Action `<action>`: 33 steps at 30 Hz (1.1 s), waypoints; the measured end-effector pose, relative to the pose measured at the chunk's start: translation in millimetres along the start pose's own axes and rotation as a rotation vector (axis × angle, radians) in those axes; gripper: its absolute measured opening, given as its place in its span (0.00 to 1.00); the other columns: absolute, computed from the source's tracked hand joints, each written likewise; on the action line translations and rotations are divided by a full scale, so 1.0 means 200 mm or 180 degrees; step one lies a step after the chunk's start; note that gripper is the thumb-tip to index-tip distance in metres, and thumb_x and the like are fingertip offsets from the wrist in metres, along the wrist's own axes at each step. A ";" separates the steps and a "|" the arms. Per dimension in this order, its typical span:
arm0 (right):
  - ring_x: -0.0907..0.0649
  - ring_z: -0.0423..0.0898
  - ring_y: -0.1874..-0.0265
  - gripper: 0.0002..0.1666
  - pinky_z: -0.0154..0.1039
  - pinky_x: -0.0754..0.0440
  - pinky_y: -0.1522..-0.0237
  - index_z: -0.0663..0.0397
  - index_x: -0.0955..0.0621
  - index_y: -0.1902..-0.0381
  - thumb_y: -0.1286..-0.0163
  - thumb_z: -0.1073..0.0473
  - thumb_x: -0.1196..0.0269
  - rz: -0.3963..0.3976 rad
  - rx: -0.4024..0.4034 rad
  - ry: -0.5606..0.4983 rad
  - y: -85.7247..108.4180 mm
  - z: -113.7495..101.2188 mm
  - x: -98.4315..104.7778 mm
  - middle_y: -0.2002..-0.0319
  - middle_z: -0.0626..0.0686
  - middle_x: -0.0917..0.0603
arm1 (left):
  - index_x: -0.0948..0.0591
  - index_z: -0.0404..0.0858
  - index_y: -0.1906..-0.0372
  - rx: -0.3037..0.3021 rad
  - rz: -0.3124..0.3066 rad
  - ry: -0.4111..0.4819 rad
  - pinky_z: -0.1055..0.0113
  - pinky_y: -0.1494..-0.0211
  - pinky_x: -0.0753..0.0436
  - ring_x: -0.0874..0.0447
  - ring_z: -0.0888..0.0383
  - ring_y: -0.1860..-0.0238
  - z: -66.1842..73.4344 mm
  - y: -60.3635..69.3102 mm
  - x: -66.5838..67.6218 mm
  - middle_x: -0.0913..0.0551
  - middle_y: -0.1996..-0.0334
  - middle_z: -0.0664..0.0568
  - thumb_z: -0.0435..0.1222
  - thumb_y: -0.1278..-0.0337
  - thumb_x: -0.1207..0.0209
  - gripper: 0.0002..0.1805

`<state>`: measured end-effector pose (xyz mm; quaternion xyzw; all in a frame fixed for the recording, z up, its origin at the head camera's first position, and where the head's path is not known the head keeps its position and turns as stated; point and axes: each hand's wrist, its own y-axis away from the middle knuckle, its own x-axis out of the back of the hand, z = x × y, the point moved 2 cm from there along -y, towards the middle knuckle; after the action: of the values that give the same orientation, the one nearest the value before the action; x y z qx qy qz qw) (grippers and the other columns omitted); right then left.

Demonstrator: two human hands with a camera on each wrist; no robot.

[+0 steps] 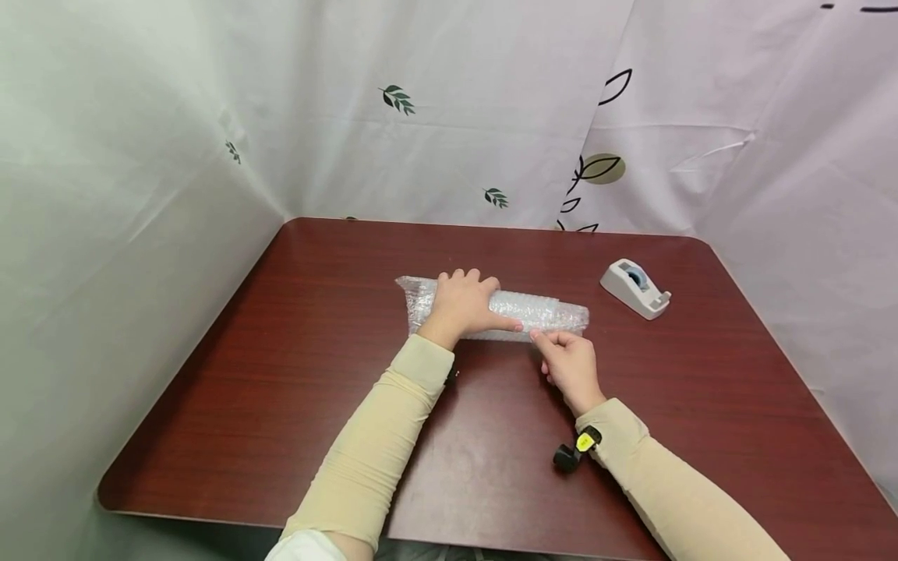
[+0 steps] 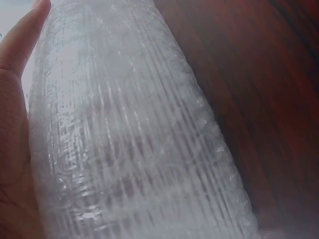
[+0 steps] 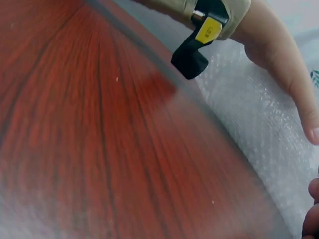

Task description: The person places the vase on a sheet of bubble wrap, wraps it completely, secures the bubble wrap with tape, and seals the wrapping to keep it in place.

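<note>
A long bundle of clear bubble wrap (image 1: 536, 308) lies crosswise on the table; what it may hold inside cannot be made out. My left hand (image 1: 464, 302) rests across its left half, fingers spread over the far side and thumb stretched along the near side. At the near edge, right of that thumb, my right hand (image 1: 571, 366) pinches the wrap between thumb and forefinger, its other fingers curled. Ridged plastic of the bubble wrap (image 2: 119, 124) fills much of the left wrist view. In the right wrist view, only fingertips of the right hand (image 3: 311, 214) show.
A white tape dispenser (image 1: 637, 290) with a roll of tape stands to the right of the bundle. The dark red wooden table (image 1: 316, 374) has white curtains (image 1: 456, 117) with leaf prints behind it and at both sides.
</note>
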<state>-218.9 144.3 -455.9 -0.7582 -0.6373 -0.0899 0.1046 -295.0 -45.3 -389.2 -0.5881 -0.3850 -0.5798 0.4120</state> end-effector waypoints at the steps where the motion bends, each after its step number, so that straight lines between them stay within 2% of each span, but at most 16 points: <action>1: 0.31 0.40 0.94 0.27 0.34 0.30 0.89 0.64 0.18 0.76 0.32 0.45 0.31 -0.0009 0.0049 0.0095 0.00 0.00 0.00 0.91 0.49 0.27 | 0.22 0.56 0.38 -0.0004 0.0000 -0.0001 0.48 0.41 0.30 0.26 0.47 0.44 0.00 0.00 0.00 0.23 0.46 0.51 0.84 0.65 0.48 0.51; 7: 0.29 0.42 0.94 0.30 0.35 0.31 0.88 0.61 0.20 0.80 0.33 0.40 0.32 -0.0043 0.0273 0.0483 -0.01 0.00 0.03 0.91 0.49 0.26 | 0.22 0.56 0.38 0.0000 -0.0021 -0.0004 0.48 0.41 0.30 0.26 0.47 0.44 0.00 0.00 0.00 0.23 0.46 0.52 0.84 0.64 0.48 0.51; 22: 0.27 0.45 0.93 0.26 0.36 0.31 0.87 0.56 0.20 0.84 0.32 0.45 0.31 -0.0041 0.0510 0.0684 -0.03 0.01 0.03 0.92 0.50 0.26 | 0.22 0.56 0.38 -0.0034 -0.0025 -0.0011 0.47 0.41 0.30 0.26 0.47 0.44 0.00 0.00 0.01 0.22 0.44 0.52 0.83 0.64 0.49 0.51; 33: 0.25 0.46 0.89 0.26 0.37 0.30 0.84 0.55 0.21 0.85 0.33 0.48 0.30 -0.0007 0.0553 0.0791 -0.03 0.01 0.03 0.92 0.46 0.26 | 0.22 0.57 0.38 -0.0033 -0.0017 0.0003 0.46 0.41 0.30 0.26 0.46 0.43 0.00 -0.01 0.00 0.22 0.44 0.52 0.83 0.64 0.49 0.51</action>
<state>-224.0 152.5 -455.9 -0.7286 -0.6256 -0.1277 0.2478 -296.7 -44.0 -388.4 -0.5889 -0.3834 -0.5832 0.4075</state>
